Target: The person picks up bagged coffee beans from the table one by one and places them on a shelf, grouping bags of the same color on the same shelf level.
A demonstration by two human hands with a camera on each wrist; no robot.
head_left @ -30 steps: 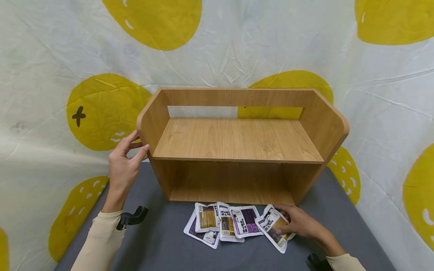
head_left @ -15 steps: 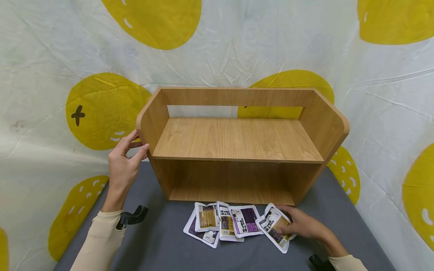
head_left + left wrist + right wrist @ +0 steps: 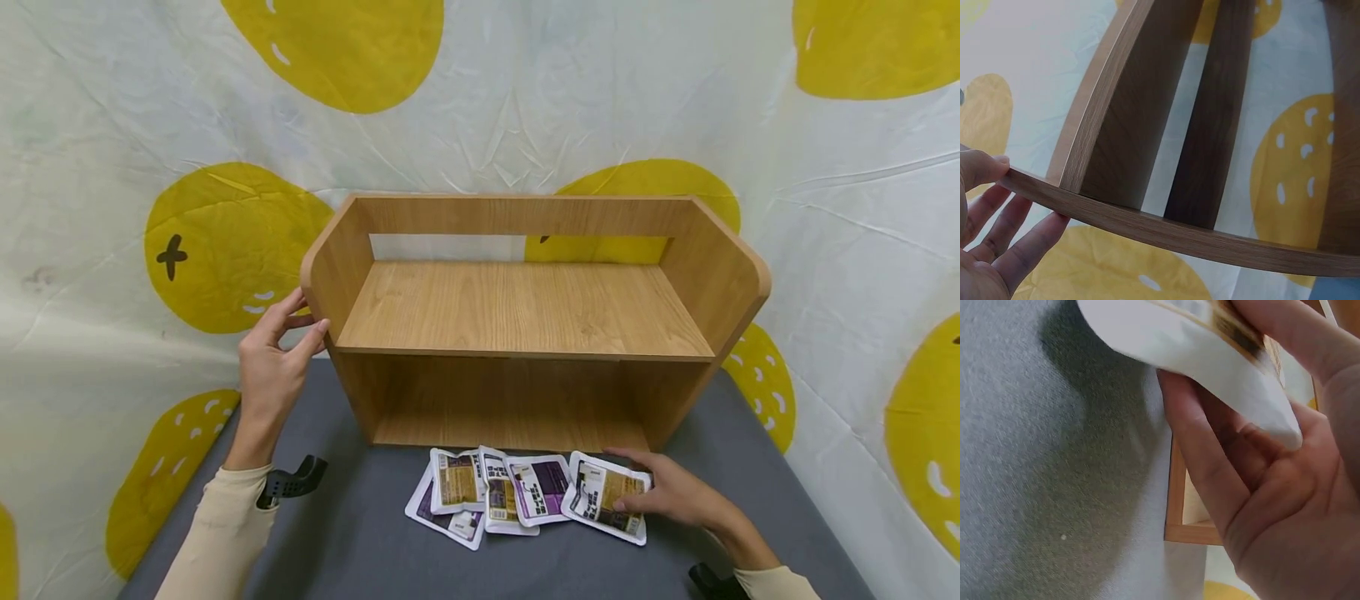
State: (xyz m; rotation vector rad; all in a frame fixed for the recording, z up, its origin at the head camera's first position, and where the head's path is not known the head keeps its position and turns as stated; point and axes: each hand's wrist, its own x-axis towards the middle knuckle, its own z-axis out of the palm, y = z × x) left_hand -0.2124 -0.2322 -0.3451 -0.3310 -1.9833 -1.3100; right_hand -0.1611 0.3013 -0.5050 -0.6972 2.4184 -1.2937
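A wooden two-tier shelf (image 3: 525,308) stands on the grey table. My left hand (image 3: 273,367) pinches the front edge of its left side panel; in the left wrist view the thumb lies on one face of the panel (image 3: 1116,222) and the fingers (image 3: 1029,247) on the other. In front of the shelf my right hand (image 3: 667,492) pinches a white-edged pouch (image 3: 606,498) with a gold-brown label. The right wrist view has the thumb on top of this pouch (image 3: 1210,369) and fingers underneath it.
Several similar pouches overlap in a row left of the held one, among them a purple one (image 3: 540,490) and a gold one (image 3: 459,482). A white cloth with yellow shapes (image 3: 480,100) hangs behind the shelf. Grey cloth covers the table (image 3: 352,542).
The pouch in my right hand has turned from a slant to lie nearly level, its lower end swinging up and right. My left hand stays on the shelf panel.
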